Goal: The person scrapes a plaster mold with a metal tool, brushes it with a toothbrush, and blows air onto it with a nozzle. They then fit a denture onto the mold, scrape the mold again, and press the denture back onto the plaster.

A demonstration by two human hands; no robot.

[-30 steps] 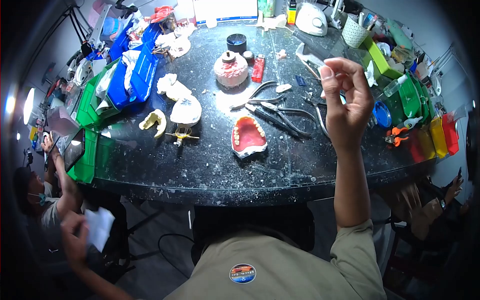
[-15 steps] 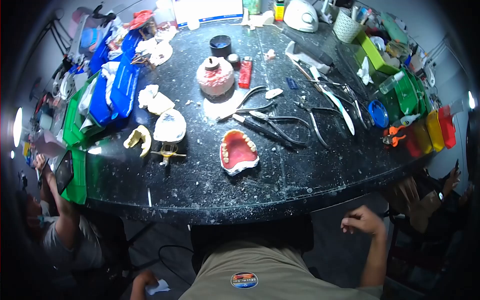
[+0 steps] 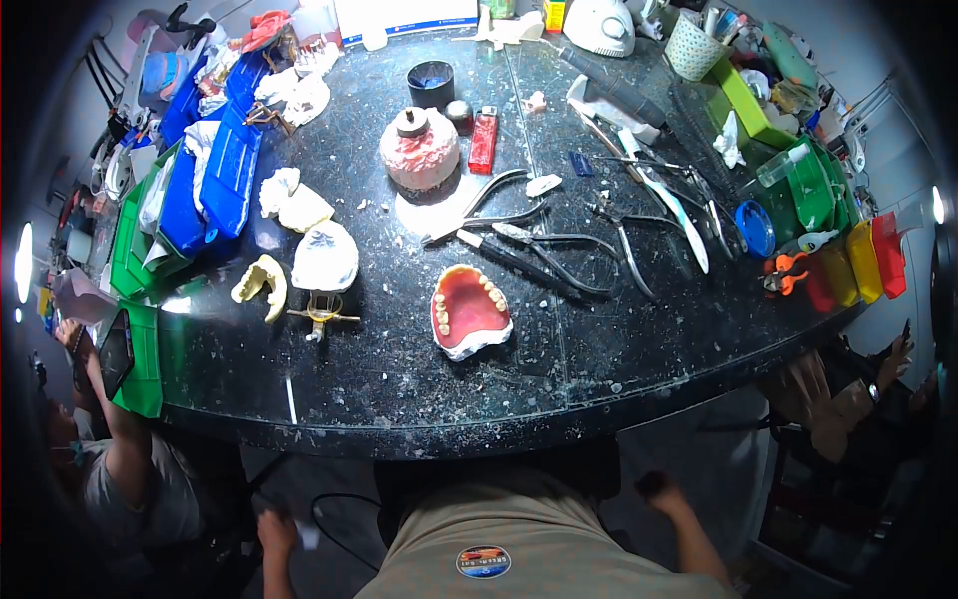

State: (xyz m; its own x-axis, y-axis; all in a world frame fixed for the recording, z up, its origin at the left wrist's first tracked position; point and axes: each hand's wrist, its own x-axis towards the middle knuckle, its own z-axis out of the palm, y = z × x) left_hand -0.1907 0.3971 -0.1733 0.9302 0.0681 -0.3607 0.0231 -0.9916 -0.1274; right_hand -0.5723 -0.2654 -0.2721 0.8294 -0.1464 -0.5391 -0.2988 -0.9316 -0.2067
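Down by my left side, my left hand [image 3: 277,532] is closed on a crumpled white tissue [image 3: 308,536], which looks smeared. My right hand [image 3: 663,491] hangs low beside my lap, in shadow and blurred, so its fingers do not show clearly. Both hands are off the bench. Nearest to them on the bench lies a denture model [image 3: 471,311] with a pink base, cream teeth and a white plaster rim. Left of it are a white plaster cast [image 3: 325,256] on a brass-coloured articulator [image 3: 322,316] and a yellowish arch-shaped piece [image 3: 261,287].
Several pliers [image 3: 564,265] lie mid-bench near a red lighter [image 3: 483,140] and a pink-stained round burner [image 3: 419,150]. Blue bins [image 3: 228,170] and green bins [image 3: 140,359] line the left. Orange-handled cutters [image 3: 786,274] lie right. Another person's arm [image 3: 112,399] is at far left.
My right hand has dropped from beside the bench edge down and left toward my lap. My left hand has risen slightly with the tissue. The view has shifted a little.
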